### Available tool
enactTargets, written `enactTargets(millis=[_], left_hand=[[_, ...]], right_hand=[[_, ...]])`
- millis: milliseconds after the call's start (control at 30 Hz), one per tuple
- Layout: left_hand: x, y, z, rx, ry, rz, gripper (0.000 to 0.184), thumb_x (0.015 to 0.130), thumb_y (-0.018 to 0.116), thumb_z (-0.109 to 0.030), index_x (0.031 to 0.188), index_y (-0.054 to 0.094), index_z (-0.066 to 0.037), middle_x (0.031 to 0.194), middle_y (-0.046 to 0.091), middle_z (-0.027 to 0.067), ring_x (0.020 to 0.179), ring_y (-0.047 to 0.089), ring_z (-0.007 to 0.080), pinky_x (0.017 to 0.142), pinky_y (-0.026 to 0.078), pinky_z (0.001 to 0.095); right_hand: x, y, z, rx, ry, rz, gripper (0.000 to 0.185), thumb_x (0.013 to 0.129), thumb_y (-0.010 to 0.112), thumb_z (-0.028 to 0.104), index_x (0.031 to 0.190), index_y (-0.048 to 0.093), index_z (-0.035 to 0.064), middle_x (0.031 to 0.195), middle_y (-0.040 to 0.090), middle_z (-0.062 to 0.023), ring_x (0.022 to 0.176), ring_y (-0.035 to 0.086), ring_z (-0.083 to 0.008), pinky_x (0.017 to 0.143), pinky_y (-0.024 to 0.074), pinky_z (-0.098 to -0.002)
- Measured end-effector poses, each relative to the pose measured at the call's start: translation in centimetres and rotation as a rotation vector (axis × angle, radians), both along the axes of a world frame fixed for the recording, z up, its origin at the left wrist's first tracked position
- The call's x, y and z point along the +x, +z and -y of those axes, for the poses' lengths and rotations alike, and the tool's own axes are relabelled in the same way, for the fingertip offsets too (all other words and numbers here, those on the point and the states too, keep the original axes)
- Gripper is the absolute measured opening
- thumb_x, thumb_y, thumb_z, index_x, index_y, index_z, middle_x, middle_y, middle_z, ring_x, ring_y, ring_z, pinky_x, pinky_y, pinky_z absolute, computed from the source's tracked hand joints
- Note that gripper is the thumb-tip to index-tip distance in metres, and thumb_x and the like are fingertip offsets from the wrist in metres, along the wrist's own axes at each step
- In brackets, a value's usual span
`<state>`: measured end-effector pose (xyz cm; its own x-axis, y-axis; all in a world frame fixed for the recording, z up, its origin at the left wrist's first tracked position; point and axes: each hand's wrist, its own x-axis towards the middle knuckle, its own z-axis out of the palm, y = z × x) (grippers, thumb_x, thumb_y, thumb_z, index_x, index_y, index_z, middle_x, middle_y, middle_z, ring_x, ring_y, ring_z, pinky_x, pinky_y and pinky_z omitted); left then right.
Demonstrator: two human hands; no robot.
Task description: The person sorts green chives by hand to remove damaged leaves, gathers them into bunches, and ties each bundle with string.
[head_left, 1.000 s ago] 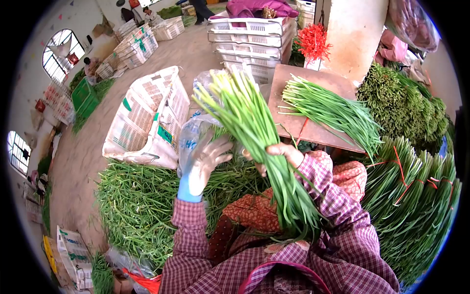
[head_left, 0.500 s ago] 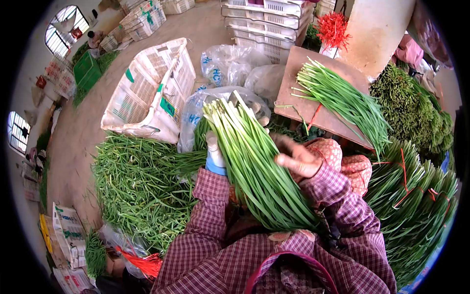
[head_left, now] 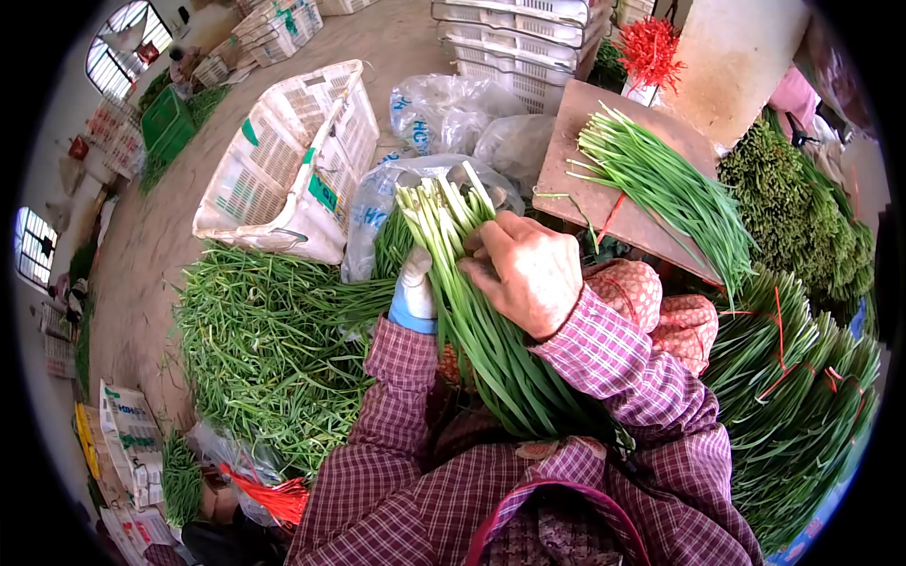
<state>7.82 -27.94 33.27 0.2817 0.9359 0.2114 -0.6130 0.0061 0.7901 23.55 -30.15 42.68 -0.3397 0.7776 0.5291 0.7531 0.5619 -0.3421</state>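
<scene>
A bunch of garlic chives (head_left: 491,354) lies slanted across my lap, pale stalk ends pointing up and green leaves trailing down. My left hand (head_left: 413,288), in a whitish glove with a blue cuff, is closed round the left side of the bunch; most of its fingers are hidden beneath the stalks. Across the upper right of the bunch, my bare right hand (head_left: 533,274) has its fingers curled on the stalks just below the pale ends. A second bunch of chives (head_left: 661,189) rests on the brown board (head_left: 576,141) at right, beside a red tie (head_left: 612,217).
Loose green leaves (head_left: 274,358) are heaped at left. Behind them stands a white plastic crate (head_left: 326,198) beside clear plastic bags (head_left: 453,113). Tied bunches (head_left: 793,406) are stacked at right. Red ties (head_left: 269,495) lie lower left; more red ties (head_left: 649,52) stand beyond the board.
My right hand has moved up and left from beside the bunch and closed on its stalks. The pale ends have shifted slightly, while my left hand keeps its hold.
</scene>
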Motion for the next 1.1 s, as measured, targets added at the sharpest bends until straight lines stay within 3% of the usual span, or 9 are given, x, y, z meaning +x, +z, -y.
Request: enactTargets(millis=[200, 267, 433, 567, 600, 700, 867, 1000, 1100], left_hand=[[-1.0, -1.1, -0.9, -0.215, -0.188, 0.240, 0.058, 0.077, 0.069, -0.018, 0.127, 0.048, 0.005, 0.112, 0.061, 0.0112, 0.095, 0.062, 0.0193, 0.086, 0.051, 0.0310], [-1.2, -1.8, -0.8, -0.204, -0.072, 0.140, 0.054, 0.078, 0.068, -0.014, 0.125, 0.049, 0.004, 0.109, 0.062, 0.0103, 0.092, 0.062, 0.0182, 0.084, 0.052, 0.0298], [0.3, 1.0, 0.2, -0.247, 0.126, -0.050, 0.045, 0.078, 0.065, -0.008, 0.120, 0.053, 0.000, 0.100, 0.064, 0.0084, 0.087, 0.063, 0.0162, 0.080, 0.052, 0.0285], [1.1, 3.0, 0.2, -0.220, -0.055, 0.039, 0.054, 0.077, 0.065, -0.012, 0.127, 0.049, 0.001, 0.111, 0.062, 0.0130, 0.096, 0.064, 0.0221, 0.084, 0.052, 0.0342], [1.1, 2.6, -0.2, -0.192, -0.069, 0.030, 0.053, 0.077, 0.064, -0.012, 0.126, 0.049, 0.001, 0.114, 0.062, 0.0139, 0.099, 0.063, 0.0236, 0.086, 0.052, 0.0356], [1.6, 3.3, -0.1, -0.142, -0.031, 0.005, 0.050, 0.078, 0.064, -0.011, 0.124, 0.051, 0.001, 0.113, 0.063, 0.0131, 0.098, 0.064, 0.0219, 0.085, 0.052, 0.0347], [2.0, 2.7, 0.4, -0.031, 0.150, -0.177, 0.045, 0.078, 0.066, -0.008, 0.120, 0.052, 0.000, 0.107, 0.061, 0.0080, 0.094, 0.061, 0.0152, 0.082, 0.051, 0.0289], [2.7, 4.8, 0.9, -0.076, 0.151, -0.114, 0.048, 0.076, 0.069, -0.008, 0.120, 0.051, 0.000, 0.107, 0.061, 0.0081, 0.096, 0.060, 0.0149, 0.081, 0.051, 0.0289], [1.6, 3.5, 0.6, -0.248, 0.083, -0.178, 0.047, 0.075, 0.068, -0.005, 0.119, 0.053, 0.000, 0.100, 0.065, 0.0080, 0.091, 0.063, 0.0164, 0.079, 0.051, 0.0293]], right_hand=[[0.1, -0.2, -1.3, -0.044, 0.039, -0.055, 0.011, 0.073, 0.067, 0.016, 0.074, 0.061, 0.0064, 0.070, 0.062, -0.0081, 0.062, 0.063, -0.0266, 0.055, 0.0491, -0.0376], [0.6, 0.3, -1.8, -0.165, 0.092, -0.178, 0.014, 0.073, 0.062, 0.017, 0.069, 0.064, 0.0043, 0.068, 0.064, -0.0128, 0.060, 0.063, -0.0317, 0.056, 0.0508, -0.0389], [3.3, 2.5, -3.3, -0.917, 0.391, -0.729, 0.023, 0.086, 0.062, 0.019, 0.099, 0.068, 0.0009, 0.080, 0.066, -0.0015, 0.064, 0.056, -0.0074, 0.059, 0.0465, -0.0240], [5.2, 5.1, -4.9, -0.743, 0.277, -0.759, 0.021, 0.085, 0.066, 0.018, 0.100, 0.067, 0.0027, 0.081, 0.067, -0.0034, 0.060, 0.057, -0.0085, 0.056, 0.0470, -0.0229], [6.0, 3.6, -6.6, -0.258, 0.170, -0.296, 0.018, 0.083, 0.068, 0.019, 0.097, 0.067, 0.0082, 0.079, 0.067, -0.0040, 0.060, 0.061, -0.0114, 0.053, 0.0488, -0.0252], [4.5, 3.2, -6.1, 0.067, -0.062, 0.042, 0.012, 0.081, 0.069, 0.021, 0.090, 0.067, 0.0132, 0.077, 0.064, -0.0037, 0.062, 0.064, -0.0148, 0.052, 0.0505, -0.0296], [0.4, 3.4, -3.6, 0.168, 0.076, 0.090, 0.029, 0.074, 0.074, 0.037, 0.076, 0.063, 0.0098, 0.069, 0.060, -0.0020, 0.054, 0.061, -0.0192, 0.050, 0.0487, -0.0330], [-0.6, 3.1, -4.9, 0.287, 0.063, 0.130, 0.020, 0.077, 0.069, 0.026, 0.076, 0.063, 0.0069, 0.069, 0.061, -0.0046, 0.055, 0.062, -0.0201, 0.051, 0.0490, -0.0334], [0.1, 4.6, -6.5, 0.043, 0.146, -0.118, 0.017, 0.074, 0.063, 0.023, 0.077, 0.067, 0.0072, 0.069, 0.066, -0.0111, 0.058, 0.064, -0.0258, 0.057, 0.0525, -0.0374]])
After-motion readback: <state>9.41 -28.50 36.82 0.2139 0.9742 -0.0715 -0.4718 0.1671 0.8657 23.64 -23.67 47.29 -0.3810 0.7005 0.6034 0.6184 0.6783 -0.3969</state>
